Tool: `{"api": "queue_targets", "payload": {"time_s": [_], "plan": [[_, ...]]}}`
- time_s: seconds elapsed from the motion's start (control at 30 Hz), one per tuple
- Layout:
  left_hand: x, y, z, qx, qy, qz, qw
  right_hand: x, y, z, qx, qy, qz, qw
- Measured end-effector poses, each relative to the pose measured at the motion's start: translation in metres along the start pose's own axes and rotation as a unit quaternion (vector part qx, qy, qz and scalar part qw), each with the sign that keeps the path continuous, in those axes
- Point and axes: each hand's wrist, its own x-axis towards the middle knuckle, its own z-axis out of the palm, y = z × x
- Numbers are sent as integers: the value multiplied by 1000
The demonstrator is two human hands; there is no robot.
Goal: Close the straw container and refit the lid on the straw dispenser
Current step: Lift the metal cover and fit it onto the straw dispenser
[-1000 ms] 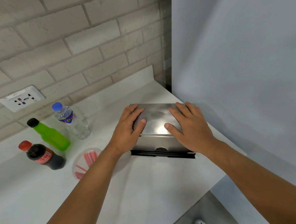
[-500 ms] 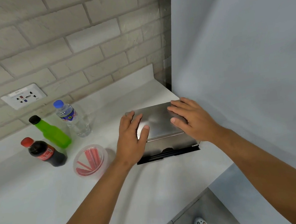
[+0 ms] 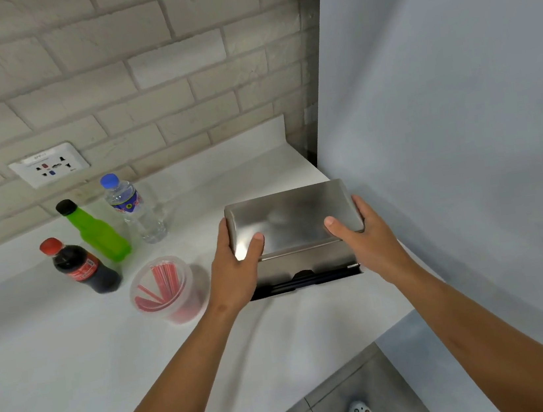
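Lid [image 3: 290, 218] of the steel dispenser [image 3: 305, 265] is being clasped from both ends: the left hand [image 3: 237, 269] is wrapping its left end with the thumb lying on top and the fingers curling round the side, and the right hand [image 3: 366, 238] is mirroring that at the right end, thumb on top, fingers behind the edge. Both hands are closing on the lid itself, not on the body beneath. Gripping at the two ends is probably keeping the lid level so it is seating squarely; a seam is showing along its front edge above the dispenser's face, so whether it is fully down I cannot tell.

Below the lid, the dark slot at the dispenser's base is facing the person. The dispenser is sitting on the white counter [image 3: 77, 369], near its right end and not far from the front edge, with the grey panel [image 3: 458, 112] standing just beside its right side. That is leaving the right hand little room on that side, while open counter is lying to the left and in front.

Just left of the left wrist, the tub [image 3: 164, 291] of red straws is standing open, with no cover in view, so closing it is looking like the step not yet done. Behind it, the cola [image 3: 81, 267], green bottle [image 3: 97, 230] and water bottle [image 3: 134, 208] are lining up toward the brick wall [image 3: 141, 67], well clear of the hands.
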Motion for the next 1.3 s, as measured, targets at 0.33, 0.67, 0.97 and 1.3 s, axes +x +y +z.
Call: {"api": "queue_targets", "payload": {"time_s": [0.33,0.67,0.97,1.3], "plan": [[-47,1,15,89,-2,67,994,-11,-3,-21,-92,-25,-130,987],[-51,-13,23,228,31,186,955,-6,28,-16,-320,-25,-324,890],[-36,-4,33,214,31,162,963,21,32,-20,-294,-18,-352,888],[2,10,34,270,56,128,953,70,16,-25,-299,-45,-334,893]]}}
